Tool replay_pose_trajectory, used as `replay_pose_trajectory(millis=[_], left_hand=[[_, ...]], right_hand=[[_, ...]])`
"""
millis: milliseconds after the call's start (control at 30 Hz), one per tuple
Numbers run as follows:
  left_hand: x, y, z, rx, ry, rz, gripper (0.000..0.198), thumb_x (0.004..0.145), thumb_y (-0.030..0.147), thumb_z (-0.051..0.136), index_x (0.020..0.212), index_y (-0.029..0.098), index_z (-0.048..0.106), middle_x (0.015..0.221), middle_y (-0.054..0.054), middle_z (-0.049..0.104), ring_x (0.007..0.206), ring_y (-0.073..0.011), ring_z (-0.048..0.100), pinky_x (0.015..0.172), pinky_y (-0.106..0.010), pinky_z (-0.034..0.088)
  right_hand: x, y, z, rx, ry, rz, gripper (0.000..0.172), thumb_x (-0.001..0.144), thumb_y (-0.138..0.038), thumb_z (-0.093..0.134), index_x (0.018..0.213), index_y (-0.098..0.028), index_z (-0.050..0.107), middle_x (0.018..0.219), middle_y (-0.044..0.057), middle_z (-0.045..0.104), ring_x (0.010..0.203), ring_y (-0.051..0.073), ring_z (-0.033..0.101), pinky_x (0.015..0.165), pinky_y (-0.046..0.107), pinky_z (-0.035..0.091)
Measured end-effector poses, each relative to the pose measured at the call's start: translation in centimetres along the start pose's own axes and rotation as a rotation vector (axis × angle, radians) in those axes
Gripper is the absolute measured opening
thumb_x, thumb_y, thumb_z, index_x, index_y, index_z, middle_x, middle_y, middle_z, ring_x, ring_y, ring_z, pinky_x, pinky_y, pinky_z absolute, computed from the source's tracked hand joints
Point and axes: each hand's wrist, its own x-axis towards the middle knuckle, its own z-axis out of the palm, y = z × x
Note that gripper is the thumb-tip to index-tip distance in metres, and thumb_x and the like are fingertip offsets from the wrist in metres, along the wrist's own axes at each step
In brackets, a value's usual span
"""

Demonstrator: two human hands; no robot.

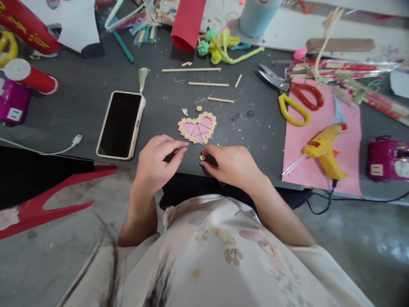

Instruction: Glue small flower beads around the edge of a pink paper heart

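Observation:
A pink heart-shaped piece (191, 128) lies on the dark table, edged with small pale beige flower-like pieces and crossed by thin dark lines. At its lower left, my left hand (159, 160) has thumb and index tips brought together; whatever is between them is too small to make out. My right hand (228, 164), just below the heart's lower right, pinches a small beige flower-like piece (202, 157) between thumb and forefinger. Two more small pieces rest above the heart: a flower-like piece (199, 108) and a little cluster (185, 111).
Thin wooden sticks (208, 84) lie beyond the heart. A phone (120, 124) is on the left. To the right are scissors (292, 91) and a yellow glue gun (327, 151) on pink paper (349, 166). Craft materials and a blue cup (258, 19) line the back.

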Motion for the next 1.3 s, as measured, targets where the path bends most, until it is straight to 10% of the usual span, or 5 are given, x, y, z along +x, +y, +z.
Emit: replay_pose_trajectory(millis=[1300], left_hand=[[2.3, 0.6, 4.7, 0.302, -0.081, 0.146, 0.016, 0.09, 0.036, 0.062, 0.089, 0.021, 0.069, 0.096, -0.007, 0.063, 0.1, -0.0281, 0.054, 0.083, -0.044, 0.041]], right_hand=[[-0.5, 2.5, -0.3, 0.115, 0.157, 0.218, 0.03, 0.091, -0.043, 0.054, 0.101, -0.019, 0.069, 0.065, 0.001, 0.064, 0.058, 0.016, 0.057, 0.057, 0.027, 0.031]])
